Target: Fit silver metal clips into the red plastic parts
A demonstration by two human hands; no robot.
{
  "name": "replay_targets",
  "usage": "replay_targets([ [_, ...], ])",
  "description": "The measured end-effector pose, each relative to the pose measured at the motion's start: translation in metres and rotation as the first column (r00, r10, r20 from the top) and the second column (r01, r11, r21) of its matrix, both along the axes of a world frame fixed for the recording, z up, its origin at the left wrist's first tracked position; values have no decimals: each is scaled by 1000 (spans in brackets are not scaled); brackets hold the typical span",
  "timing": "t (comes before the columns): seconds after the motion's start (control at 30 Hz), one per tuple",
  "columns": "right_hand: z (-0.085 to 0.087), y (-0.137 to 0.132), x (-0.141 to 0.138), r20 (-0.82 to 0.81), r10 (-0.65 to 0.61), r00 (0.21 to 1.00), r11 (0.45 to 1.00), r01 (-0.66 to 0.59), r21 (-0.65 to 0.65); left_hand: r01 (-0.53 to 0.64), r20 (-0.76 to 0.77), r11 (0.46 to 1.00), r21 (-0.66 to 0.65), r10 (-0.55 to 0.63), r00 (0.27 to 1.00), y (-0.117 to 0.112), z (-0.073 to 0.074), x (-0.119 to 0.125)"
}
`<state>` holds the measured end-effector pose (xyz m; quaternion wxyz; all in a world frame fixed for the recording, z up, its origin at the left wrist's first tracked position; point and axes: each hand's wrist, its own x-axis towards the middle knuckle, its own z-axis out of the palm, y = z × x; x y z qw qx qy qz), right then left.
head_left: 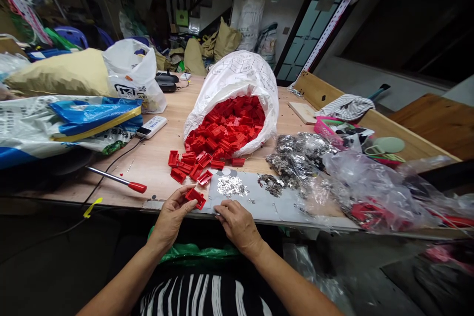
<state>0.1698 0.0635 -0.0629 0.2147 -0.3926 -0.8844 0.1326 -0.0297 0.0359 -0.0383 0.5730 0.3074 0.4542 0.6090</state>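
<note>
Held housing: one red plastic housing, at the bench front edge; its long axis slants down toward the person's right, hollow side showing.
Left hand: the left hand pinches that housing between thumb and fingers, at its left end.
Right hand: the right hand is just right of the housing, apart from it; fingertips drawn narrow; whether they grip a small part, I cannot tell.
Silver pieces: the small silver metal pieces lie just beyond the right hand, the nearer of the two, on a grey sheet; darker metal pieces sit to their right.
White sack: the white sack lies on its side, mouth toward the person, full of red housings; loose housings lie before it.
Clear bags: the clear bags at right hold more metal pieces.
</note>
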Motion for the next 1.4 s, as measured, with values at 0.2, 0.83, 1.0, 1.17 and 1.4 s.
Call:
replay_targets([
  [0.2,-12,-4,3,-33,28,999,994,-24,108,9,44,1000,-9,-8,999,-2,-2,0],
  [0.83,35,9,-6,-381,97,919,965,-180,-190,157,139,986,-60,-148,979,-2,5,14],
  [1.0,33,9,2,-255,150,955,961,-201,-188,158,99,986,-60,-152,983,0,1,17],
  [1.17,34,8,2,-333,116,936,962,-189,-197,160,83,986,-56,-155,984,1,-2,18],
  [1.4,36,4,0,-217,115,969,971,-156,-181,173,43,984,-44,-171,984,1,-7,18],
])
